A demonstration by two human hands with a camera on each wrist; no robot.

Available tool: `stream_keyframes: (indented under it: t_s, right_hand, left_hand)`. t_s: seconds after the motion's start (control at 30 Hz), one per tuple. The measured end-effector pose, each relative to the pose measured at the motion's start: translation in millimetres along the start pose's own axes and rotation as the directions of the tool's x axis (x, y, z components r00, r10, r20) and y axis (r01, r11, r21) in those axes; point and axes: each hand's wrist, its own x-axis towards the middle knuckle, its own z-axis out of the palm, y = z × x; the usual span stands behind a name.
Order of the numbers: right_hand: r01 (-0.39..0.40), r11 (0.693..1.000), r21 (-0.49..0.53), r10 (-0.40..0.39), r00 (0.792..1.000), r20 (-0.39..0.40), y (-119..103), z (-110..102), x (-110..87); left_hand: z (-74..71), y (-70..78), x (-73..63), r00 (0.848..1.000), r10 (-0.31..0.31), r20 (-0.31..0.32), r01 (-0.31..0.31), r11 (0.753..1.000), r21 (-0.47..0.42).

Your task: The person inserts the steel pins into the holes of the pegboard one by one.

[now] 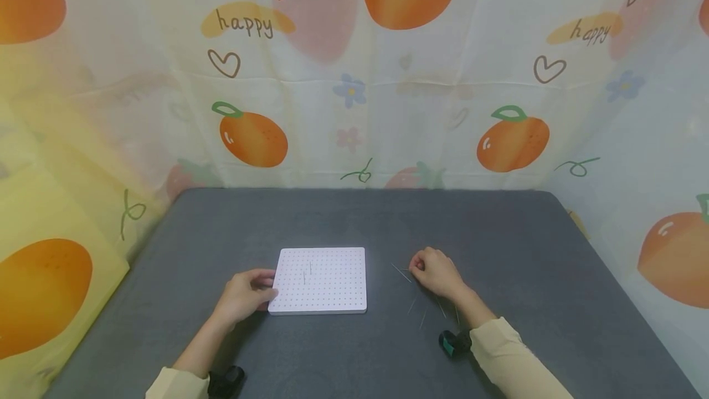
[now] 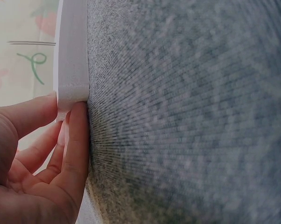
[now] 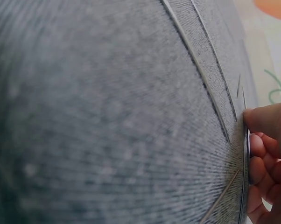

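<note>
A white pegboard (image 1: 338,285) with rows of small holes lies flat on the table. Two thin metal pins (image 1: 304,278) stand upright in its left half. My left hand (image 1: 244,297) grips the board's left edge; in the left wrist view the thumb is on the board's (image 2: 73,51) upper edge and a finger against its side by the cloth. To the right of the board, my right hand (image 1: 437,273) is low over the table. Its thumb and fingers pinch a thin metal pin (image 3: 245,163) in the right wrist view, partly hidden by the fingers.
Several loose metal pins (image 1: 412,306) are scattered on the grey table (image 1: 354,220) around and below the right hand. Black wrist cameras (image 1: 455,343) sit at both wrists. A fruit-print curtain (image 1: 410,128) closes off the back and sides.
</note>
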Motion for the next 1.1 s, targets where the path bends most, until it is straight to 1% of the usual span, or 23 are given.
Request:
stream_keyframes:
  t_s: [0.23, 0.4, 0.57, 0.73, 0.9, 1.1]
  right_hand:
    - [-0.003, 0.999, 0.039, 0.002, 1.0, 0.016, -0.3, -1.7, 1.6]
    - [0.0, 0.999, 0.043, 0.001, 1.0, -0.01, -3.0, -3.8, 1.2]
    - [-0.015, 0.999, 0.039, 0.017, 0.999, -0.033, -9.9, -7.8, 1.3]
    - [-0.005, 0.999, 0.032, 0.006, 0.999, -0.052, -18.7, -11.8, 2.6]
    - [0.003, 0.998, 0.06, 0.0, 0.998, -0.057, -27.4, -14.8, 3.6]
    - [0.01, 0.995, 0.097, -0.004, 0.998, -0.059, -33.5, -13.7, 4.5]
  left_hand:
    - [0.9, -0.4, 1.1, 1.0, -0.005, 0.005, 0.005, 1.0, 0.0]
    - [1.4, 0.2, 0.9, 1.0, -0.011, 0.0, 0.011, 1.0, -0.007]
    - [-0.3, 1.8, -0.1, 1.0, -0.012, 0.003, 0.012, 1.0, -0.005]
    - [-1.8, 2.3, -1.2, 1.0, -0.005, 0.007, 0.005, 1.0, -0.001]
    - [-2.3, 2.7, -1.8, 1.0, 0.007, 0.004, -0.007, 1.0, 0.005]
    - [-1.6, 2.2, -1.7, 1.0, 0.007, 0.007, -0.007, 1.0, 0.008]
